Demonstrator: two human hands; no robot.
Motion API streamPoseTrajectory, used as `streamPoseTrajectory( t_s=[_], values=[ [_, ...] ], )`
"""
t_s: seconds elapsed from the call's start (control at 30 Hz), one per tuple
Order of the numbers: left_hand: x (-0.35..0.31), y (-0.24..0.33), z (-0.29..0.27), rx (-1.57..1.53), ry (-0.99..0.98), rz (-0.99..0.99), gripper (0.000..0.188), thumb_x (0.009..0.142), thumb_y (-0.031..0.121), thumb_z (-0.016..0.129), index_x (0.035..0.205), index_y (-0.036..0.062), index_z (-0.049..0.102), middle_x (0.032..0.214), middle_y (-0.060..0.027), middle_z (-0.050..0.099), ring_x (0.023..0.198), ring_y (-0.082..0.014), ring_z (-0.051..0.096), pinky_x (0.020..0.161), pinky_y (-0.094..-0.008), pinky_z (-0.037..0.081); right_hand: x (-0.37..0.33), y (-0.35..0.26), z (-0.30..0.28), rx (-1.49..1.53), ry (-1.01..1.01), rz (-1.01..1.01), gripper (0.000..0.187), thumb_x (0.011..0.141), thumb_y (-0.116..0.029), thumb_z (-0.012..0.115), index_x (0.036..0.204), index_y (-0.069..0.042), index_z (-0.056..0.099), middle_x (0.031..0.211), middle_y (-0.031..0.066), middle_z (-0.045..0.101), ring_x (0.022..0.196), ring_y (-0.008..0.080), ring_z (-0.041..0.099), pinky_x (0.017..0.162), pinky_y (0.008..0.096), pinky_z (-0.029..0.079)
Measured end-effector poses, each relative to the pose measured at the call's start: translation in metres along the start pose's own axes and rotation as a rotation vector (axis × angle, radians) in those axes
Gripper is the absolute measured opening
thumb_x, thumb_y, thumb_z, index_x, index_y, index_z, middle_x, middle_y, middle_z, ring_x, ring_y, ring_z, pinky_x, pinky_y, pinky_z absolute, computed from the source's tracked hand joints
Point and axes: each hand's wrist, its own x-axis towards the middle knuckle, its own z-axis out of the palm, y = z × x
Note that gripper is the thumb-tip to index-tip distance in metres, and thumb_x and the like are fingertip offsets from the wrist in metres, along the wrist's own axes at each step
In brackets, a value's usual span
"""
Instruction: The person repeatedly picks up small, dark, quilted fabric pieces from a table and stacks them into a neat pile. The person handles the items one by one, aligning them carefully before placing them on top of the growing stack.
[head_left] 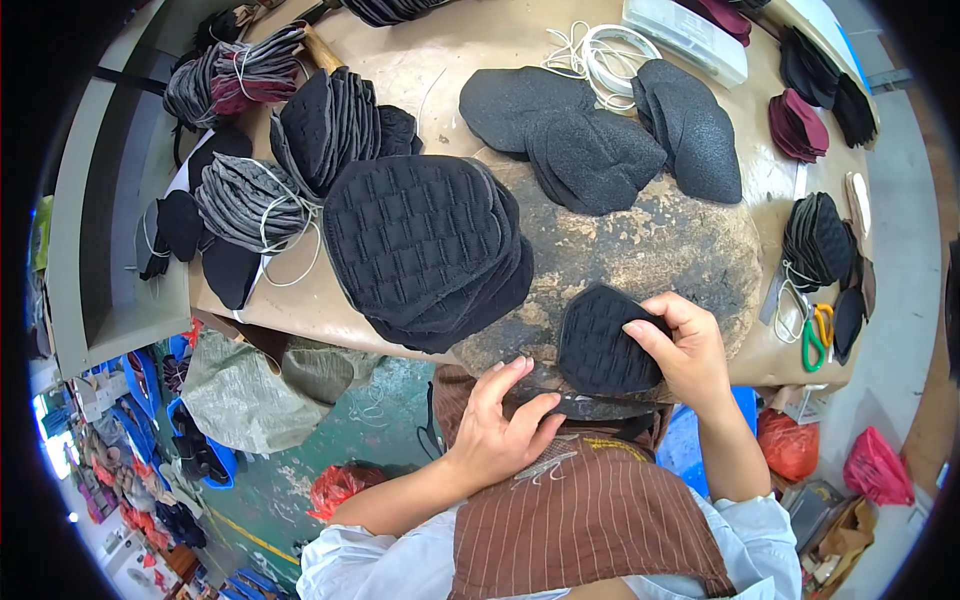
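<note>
My right hand pinches the upper right edge of a small black quilted fabric piece between thumb and fingers. The piece lies over the near edge of a worn round board. Just left of it, my left hand is open, its fingers bent and apart by the board's edge, with nothing in them. A pile of larger black quilted pieces sits to the left of the board. Beyond it lie dark grey textured sheets cut to rounded shapes, some overlapping.
Tied bundles of grey pieces and a stack of black pieces stand at the left. Far back are a white cord coil and a clear plastic box. Scissors with green and orange handles lie near the right edge.
</note>
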Motion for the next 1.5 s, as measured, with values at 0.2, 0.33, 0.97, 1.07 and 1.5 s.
streamPoseTrajectory(
  t_s=[0.2,0.33,0.97,1.07,1.5],
  values=[
    [0.006,0.003,-0.005,0.137,-0.070,0.040,0.055,0.073,0.024,0.078,0.124,0.0155,0.059,0.125,-0.0168,0.038,0.113,-0.0306,0.048,0.093,-0.0448,0.047,0.000,-0.002,0.000,-0.077,0.014,-0.036,0.016,0.083,-0.009,0.072,0.091,0.002,0.064,0.076,0.0040,0.065,0.072,0.0050,0.056,0.062,0.0235,0.047],
    [0.012,0.006,-0.011,0.308,-0.172,0.082,0.065,0.074,0.035,0.076,0.132,0.0172,0.054,0.124,-0.0160,0.037,0.110,-0.0283,0.047,0.092,-0.0431,0.047,-0.001,-0.009,0.003,-0.154,0.045,-0.083,0.017,0.082,-0.009,0.072,0.091,0.002,0.063,0.075,0.0048,0.065,0.071,0.0051,0.057,0.062,0.0240,0.047],
    [0.069,0.026,-0.006,0.548,-0.560,0.146,0.089,0.063,0.068,0.066,0.136,0.0202,0.047,0.149,-0.0128,0.034,0.126,-0.0284,0.042,0.101,-0.0472,0.025,0.005,-0.028,-0.019,-0.606,0.019,0.057,0.022,0.078,-0.013,0.073,0.074,0.000,0.056,0.060,0.0117,0.058,0.049,0.0283,0.056,0.049,0.0366,0.042],
    [0.081,0.037,0.006,0.459,-0.527,0.118,0.097,0.058,0.067,0.070,0.142,0.0297,0.040,0.152,-0.0142,0.027,0.133,-0.0314,0.032,0.105,-0.0487,0.021,0.011,-0.038,-0.025,-0.605,-0.065,0.126,0.022,0.078,-0.014,0.073,0.074,-0.001,0.056,0.063,0.0122,0.059,0.054,0.0277,0.058,0.050,0.0373,0.043],
    [0.030,0.003,-0.107,-0.478,0.483,-0.367,0.023,0.094,0.005,0.042,0.114,-0.0008,0.051,0.097,-0.0092,0.062,0.085,-0.0174,0.060,0.080,-0.0335,0.049,-0.003,-0.096,-0.028,0.027,-0.174,-0.546,0.039,0.072,0.006,0.077,0.104,-0.003,0.056,0.098,0.0039,0.058,0.086,0.0102,0.062,0.073,0.0243,0.053]
  ],
)
